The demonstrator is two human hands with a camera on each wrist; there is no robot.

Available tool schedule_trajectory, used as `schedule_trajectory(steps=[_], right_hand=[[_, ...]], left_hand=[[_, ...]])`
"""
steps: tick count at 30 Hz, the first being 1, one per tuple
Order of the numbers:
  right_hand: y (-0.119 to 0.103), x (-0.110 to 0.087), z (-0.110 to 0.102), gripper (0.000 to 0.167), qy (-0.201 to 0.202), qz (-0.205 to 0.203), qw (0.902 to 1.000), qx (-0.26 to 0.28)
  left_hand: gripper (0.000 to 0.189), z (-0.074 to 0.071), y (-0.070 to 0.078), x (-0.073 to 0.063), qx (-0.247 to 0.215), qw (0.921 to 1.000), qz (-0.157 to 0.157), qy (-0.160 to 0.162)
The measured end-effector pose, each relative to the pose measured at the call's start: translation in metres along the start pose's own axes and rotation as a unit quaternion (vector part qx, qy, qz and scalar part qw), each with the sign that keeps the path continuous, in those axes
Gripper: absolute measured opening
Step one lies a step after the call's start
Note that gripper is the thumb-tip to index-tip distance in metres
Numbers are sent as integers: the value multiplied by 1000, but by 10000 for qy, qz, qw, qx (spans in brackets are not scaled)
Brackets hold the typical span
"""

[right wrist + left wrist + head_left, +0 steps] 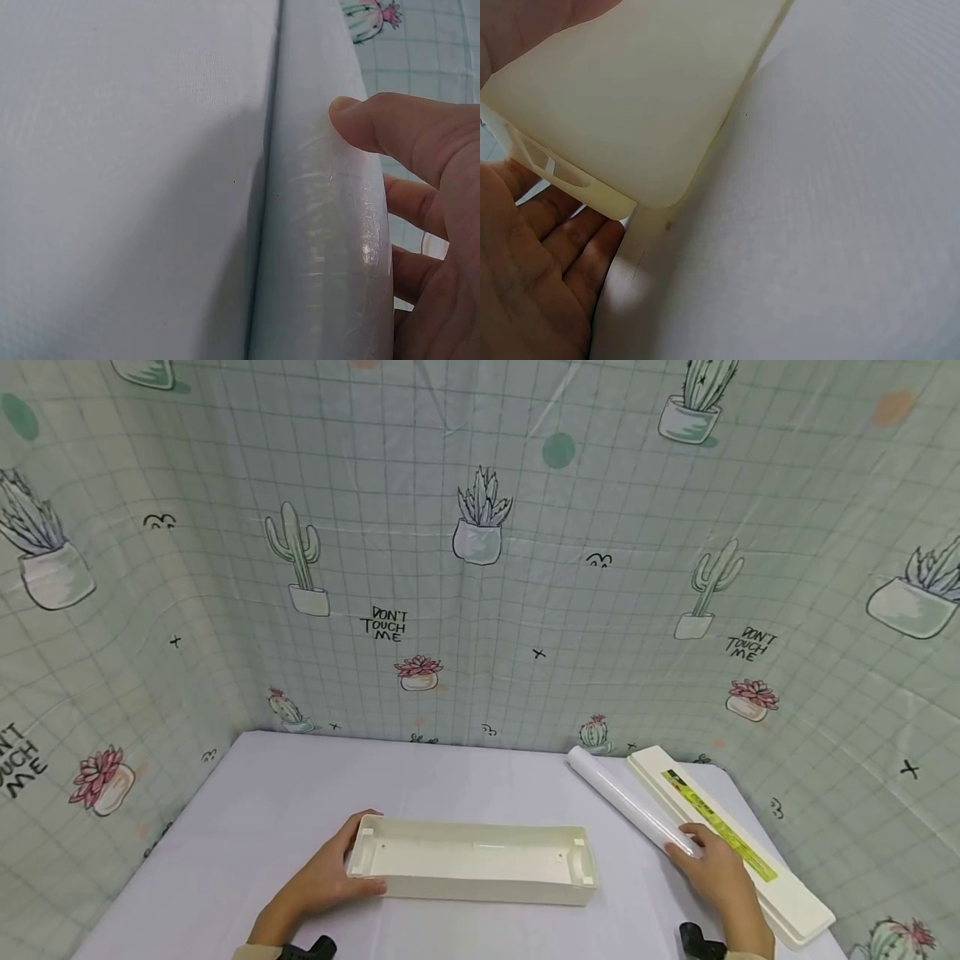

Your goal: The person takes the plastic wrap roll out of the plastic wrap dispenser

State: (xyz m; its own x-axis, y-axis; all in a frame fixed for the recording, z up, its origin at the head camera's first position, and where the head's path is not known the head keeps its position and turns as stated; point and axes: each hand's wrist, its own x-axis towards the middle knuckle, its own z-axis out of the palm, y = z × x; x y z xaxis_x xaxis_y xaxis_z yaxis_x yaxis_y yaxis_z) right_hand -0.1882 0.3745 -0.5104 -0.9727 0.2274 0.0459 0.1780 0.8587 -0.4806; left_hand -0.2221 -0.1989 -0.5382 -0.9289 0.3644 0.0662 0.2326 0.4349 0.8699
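An open cream-coloured plastic box [480, 889], long and shallow, stands in the middle of the table with its inside facing up. My left hand [330, 864] grips its left end, thumb on the near side and fingers on the far side. In the left wrist view, fingers [577, 240] lie beside the slotted end of the box [637, 97]. To the right, my right hand [716, 864] holds the near end of a shiny roll of clear plastic wrap [622, 789]. In the right wrist view, the thumb [360, 124] touches the roll [322, 225], with the fingers partly hidden behind it.
A long cream lid [798, 902] with a yellow-green label [720, 822] lies slanted along the table's right side, beside the roll. White cloth covers the table [450, 777]. Cactus-printed curtains [480, 610] rise behind it and at both sides.
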Motion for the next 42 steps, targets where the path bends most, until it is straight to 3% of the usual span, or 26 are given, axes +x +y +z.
schedule_trajectory(steps=[18, 35, 42], right_hand=[[1, -4, -3, 58, -3, 28, 10000, 43], [1, -10, -6, 65, -231, 452, 9987, 80], [2, -10, -6, 68, -284, 535, 9981, 64]], left_hand=[[99, -3, -2, 0, 45, 9999, 126, -22], [100, -1, -2, -2, 123, 9999, 52, 7], [99, -1, -5, -2, 99, 9998, 161, 11]])
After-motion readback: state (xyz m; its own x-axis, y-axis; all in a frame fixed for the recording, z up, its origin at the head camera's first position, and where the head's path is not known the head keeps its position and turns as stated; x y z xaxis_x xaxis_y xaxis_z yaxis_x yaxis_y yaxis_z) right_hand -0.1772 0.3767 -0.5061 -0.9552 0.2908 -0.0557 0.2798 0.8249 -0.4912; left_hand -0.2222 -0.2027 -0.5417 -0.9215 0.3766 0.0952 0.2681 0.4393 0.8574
